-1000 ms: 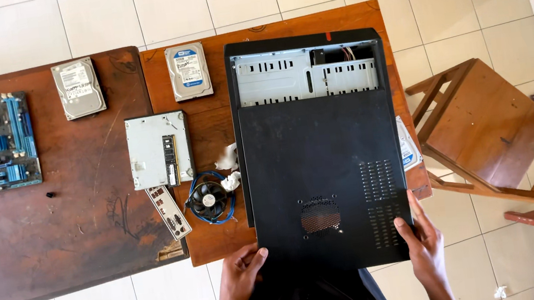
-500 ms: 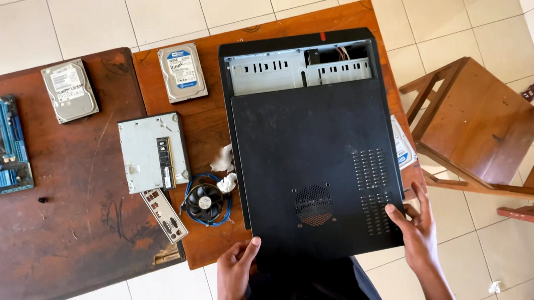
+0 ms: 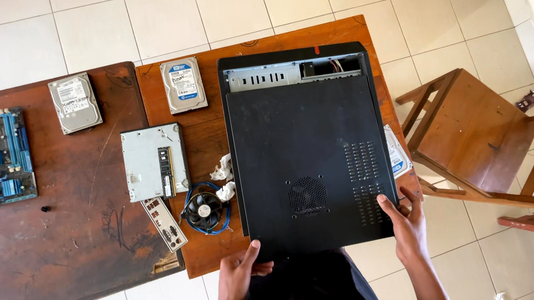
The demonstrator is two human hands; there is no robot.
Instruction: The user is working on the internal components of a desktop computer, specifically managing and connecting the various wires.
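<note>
While we look down at the table:
Left hand: we grip the near edge of the black side panel, thumb on top.
Right hand: fingers spread along its right corner.
Panel: it lies flat over the computer case.

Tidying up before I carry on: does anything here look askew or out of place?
Yes. The black side panel sits pulled back from the computer case, leaving its far end uncovered. Crumpled white paper scraps lie by the cooler fan, and a disc is half-hidden under the case.
</note>
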